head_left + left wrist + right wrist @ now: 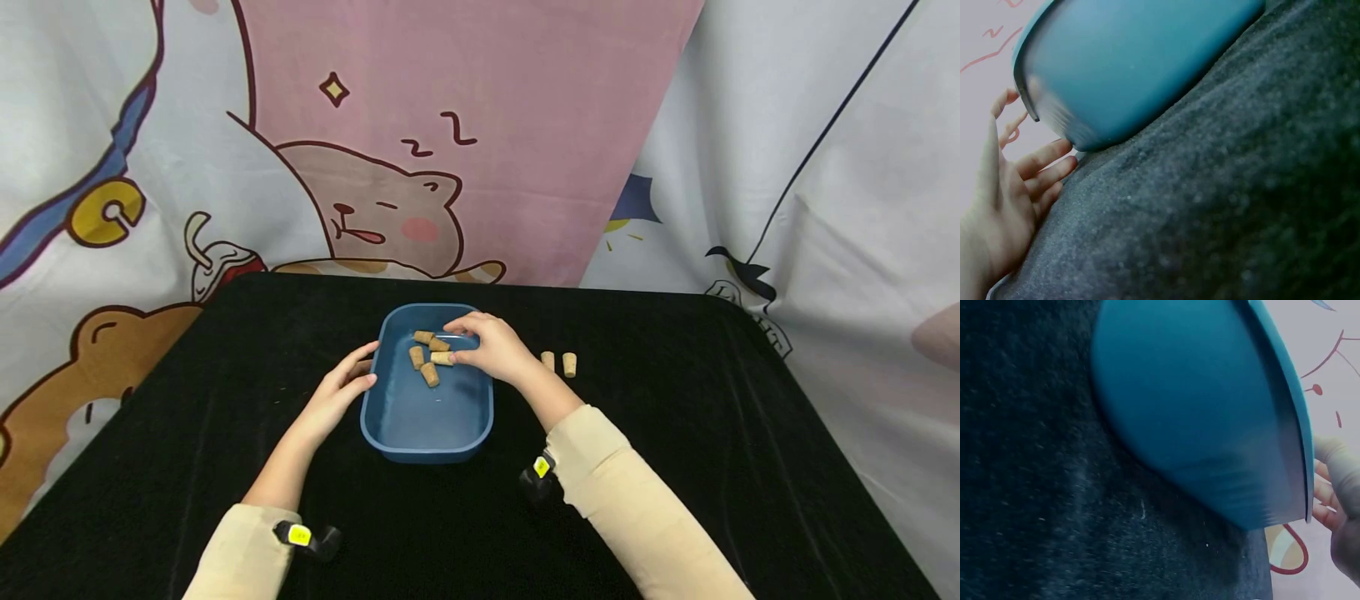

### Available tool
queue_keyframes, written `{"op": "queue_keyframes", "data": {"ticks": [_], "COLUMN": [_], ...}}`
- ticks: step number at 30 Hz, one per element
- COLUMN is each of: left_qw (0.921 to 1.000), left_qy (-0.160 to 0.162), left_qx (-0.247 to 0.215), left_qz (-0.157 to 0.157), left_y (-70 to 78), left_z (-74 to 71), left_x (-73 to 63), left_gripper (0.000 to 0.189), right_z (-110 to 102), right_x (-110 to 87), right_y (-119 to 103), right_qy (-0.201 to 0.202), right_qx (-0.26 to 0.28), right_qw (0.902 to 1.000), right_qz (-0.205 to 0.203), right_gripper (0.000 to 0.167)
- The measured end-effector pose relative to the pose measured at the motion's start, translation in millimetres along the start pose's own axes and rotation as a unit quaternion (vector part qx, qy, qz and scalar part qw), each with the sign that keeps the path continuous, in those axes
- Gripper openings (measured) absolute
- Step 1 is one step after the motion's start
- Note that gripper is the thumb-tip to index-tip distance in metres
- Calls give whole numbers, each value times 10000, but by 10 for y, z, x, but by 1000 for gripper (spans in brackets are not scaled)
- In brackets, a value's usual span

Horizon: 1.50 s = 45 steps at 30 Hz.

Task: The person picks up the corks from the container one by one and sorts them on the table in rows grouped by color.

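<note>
A blue rectangular tub (427, 425) stands on the black cloth with several corks (430, 374) lying inside. My left hand (339, 396) rests against the tub's left side, thumb and fingers spread along its wall; the left wrist view shows those fingers (1044, 159) loosely bent beside the outer wall. Over the tub's right rim reaches my right hand (491, 348), its index finger and thumb apart. A pale cork (441, 358) lies on its side right at the right thumb's tip. In the right wrist view, the tub wall (1210, 425) hides most of the right hand's fingers.
Two more corks, a left one (548, 361) and a right one (570, 365), stand on the black cloth (660, 433) right of the tub, close to my right wrist. A printed curtain (525, 125) hangs behind the table.
</note>
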<state>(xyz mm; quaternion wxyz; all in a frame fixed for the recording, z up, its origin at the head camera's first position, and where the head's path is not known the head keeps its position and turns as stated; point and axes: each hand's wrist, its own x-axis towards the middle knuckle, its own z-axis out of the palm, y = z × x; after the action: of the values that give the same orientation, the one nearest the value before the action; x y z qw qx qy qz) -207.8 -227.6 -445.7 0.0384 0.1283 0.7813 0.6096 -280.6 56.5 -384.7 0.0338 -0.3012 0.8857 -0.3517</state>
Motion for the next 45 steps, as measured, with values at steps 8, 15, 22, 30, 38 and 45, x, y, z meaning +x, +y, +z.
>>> {"op": "queue_keyframes", "data": {"ticks": [8,15,22,30,38,45], "left_qw": [10000,10000,10000,10000,10000,10000], "left_qy": [27,42,-1,-7,-4,13], "left_qx": [-13,-17,-68,-47,-62,-35], "left_qz": [2,-12,-25,-36,-9,-8], "left_y": [-14,-12,-5,-5,-7,2], "left_z": [0,-8,-3,-3,1,5], "left_x": [-7,-8,2,8,14,10], "left_gripper": [52,52,53,53,52,52], "right_z": [9,39,84,131,167,197], "right_x": [115,209,239,220,221,232], "right_y": [-30,-103,-113,-104,-111,-112], "right_qy": [-506,-1018,-1092,-895,-848,-927], "right_qx": [-270,-694,-1004,-1436,-1955,-2332], "right_qw": [9983,9917,9872,9837,9760,9668], "right_qz": [105,357,583,603,452,470], "right_gripper": [40,36,35,34,33,30]}}
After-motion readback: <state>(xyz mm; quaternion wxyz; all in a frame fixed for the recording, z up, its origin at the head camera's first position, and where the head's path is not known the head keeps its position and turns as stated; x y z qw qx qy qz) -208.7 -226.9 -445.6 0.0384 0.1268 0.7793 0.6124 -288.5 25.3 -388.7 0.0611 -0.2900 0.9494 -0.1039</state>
